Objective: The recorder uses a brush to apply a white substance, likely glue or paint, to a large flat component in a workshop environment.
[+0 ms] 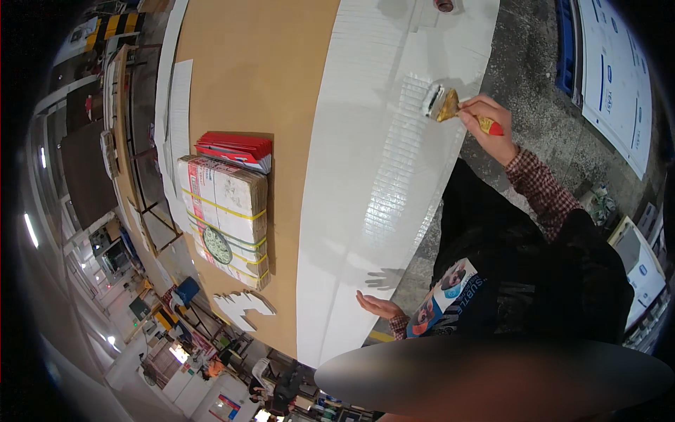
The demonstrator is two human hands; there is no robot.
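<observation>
My right hand [489, 126] is closed round the red and gold handle of a paintbrush [448, 105]. The brush's pale-tipped bristles are at the upper end of a long white sheet [337, 204]; I cannot tell whether they touch it. A glossy, wet-looking band [397, 165] with fine lines runs down the sheet from the brush. Over the near edge of the sheet, lower down, my left hand [380, 306] is held with its fingers apart and nothing in it. Its shadow falls on the sheet beside it. A small dark red container [444, 5] is partly cut off at the top.
Beyond the sheet, the brown tabletop [288, 91] bears a yellow-strapped stack of printed flat cardboard [228, 211], red folded packets [235, 149] and white cut pieces [242, 307]. A white printed panel [619, 77] stands on the right. Other people [281, 390] are in the background.
</observation>
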